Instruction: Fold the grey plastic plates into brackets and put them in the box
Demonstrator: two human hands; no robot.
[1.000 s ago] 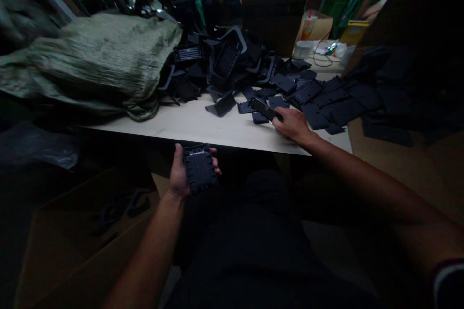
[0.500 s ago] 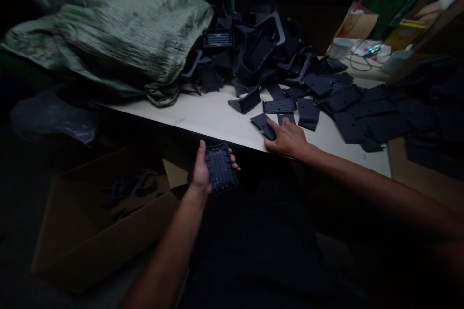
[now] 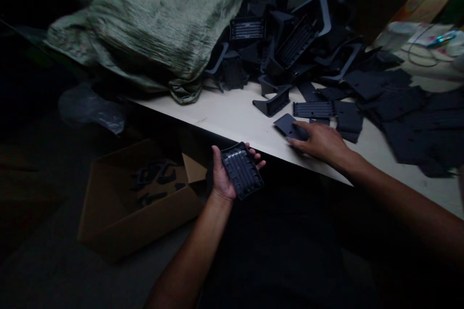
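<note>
My left hand (image 3: 224, 179) holds a black ribbed plastic part (image 3: 243, 170) in front of the table edge. Its ribbed side, with small holes at the corners, faces up. Over the table's front, my right hand (image 3: 319, 141) has its thumb and fingers on the end of a flat black plastic plate (image 3: 288, 124), whose left end looks slightly raised. Just behind that plate lie an angled black bracket (image 3: 272, 102) and a ribbed black piece (image 3: 313, 109). Part of the gripped plate is hidden by my fingers.
A green woven sack (image 3: 145, 24) covers the table's left side. Black plastic brackets (image 3: 282, 43) are heaped behind, and flat plates (image 3: 409, 111) pile up on the right. Below left stands an open cardboard box (image 3: 141, 224) with several black parts inside. A clear plastic bag (image 3: 90, 106) hangs near the sack.
The view has swung left, so everything sits further right. My right fingers have closed on the flat plate's end, and the plate has turned slightly. My left hand still holds the ribbed part.
</note>
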